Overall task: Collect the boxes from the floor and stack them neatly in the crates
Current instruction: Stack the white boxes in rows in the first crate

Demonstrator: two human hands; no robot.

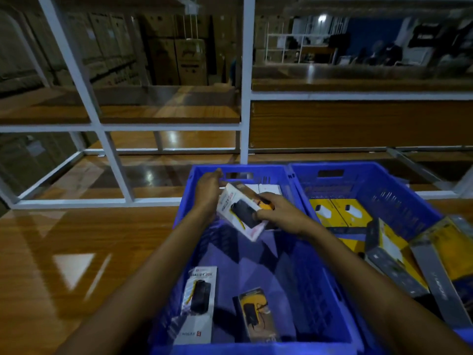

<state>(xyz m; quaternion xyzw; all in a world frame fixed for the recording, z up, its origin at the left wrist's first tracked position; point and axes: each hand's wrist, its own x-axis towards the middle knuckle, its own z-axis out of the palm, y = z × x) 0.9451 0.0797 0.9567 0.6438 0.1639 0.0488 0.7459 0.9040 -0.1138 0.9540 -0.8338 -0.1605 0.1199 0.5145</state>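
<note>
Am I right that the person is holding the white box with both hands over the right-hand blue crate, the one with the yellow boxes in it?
Not quite: the head view shows both hands, left hand and right hand, holding the white box over the left-hand blue crate, not the right-hand crate holding the yellow boxes.

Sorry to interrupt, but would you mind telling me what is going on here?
A person is packing boxes into blue crates. Both hands, left hand and right hand, hold a white box tilted over the left crate, which has white boxes at its far end. The right crate holds yellow boxes.
</note>
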